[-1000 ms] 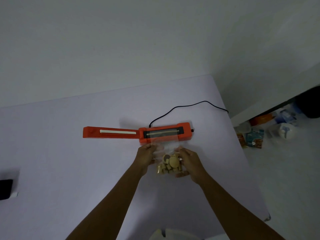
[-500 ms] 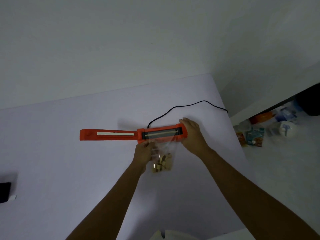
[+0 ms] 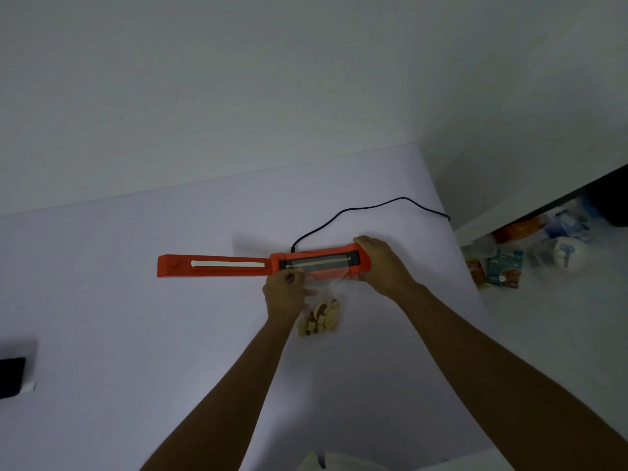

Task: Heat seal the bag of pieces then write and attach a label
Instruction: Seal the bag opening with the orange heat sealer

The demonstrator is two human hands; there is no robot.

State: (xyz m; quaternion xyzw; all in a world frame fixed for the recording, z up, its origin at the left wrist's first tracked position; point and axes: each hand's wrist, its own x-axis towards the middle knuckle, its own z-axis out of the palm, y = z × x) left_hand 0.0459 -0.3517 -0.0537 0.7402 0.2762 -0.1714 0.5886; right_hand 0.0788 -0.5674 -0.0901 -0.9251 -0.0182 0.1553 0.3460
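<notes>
Lying on the white table (image 3: 136,300), the clear bag of pieces (image 3: 321,317) had its mouth across the open orange heat sealer (image 3: 217,266); left hand (image 3: 285,295) pinched the bag's edge, right hand (image 3: 384,265) gripped the sealer's end, black cord (image 3: 356,209) trailing behind.

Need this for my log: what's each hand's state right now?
Left hand: pinches the bag at its top.
Right hand: grips the sealer at its end.

Looked like a room in a home: plain white walls (image 3: 238,79), a white counter (image 3: 136,300) in the corner, snack packets (image 3: 503,271) and plastic tubs (image 3: 516,229) cluttered on the floor (image 3: 560,334).
</notes>
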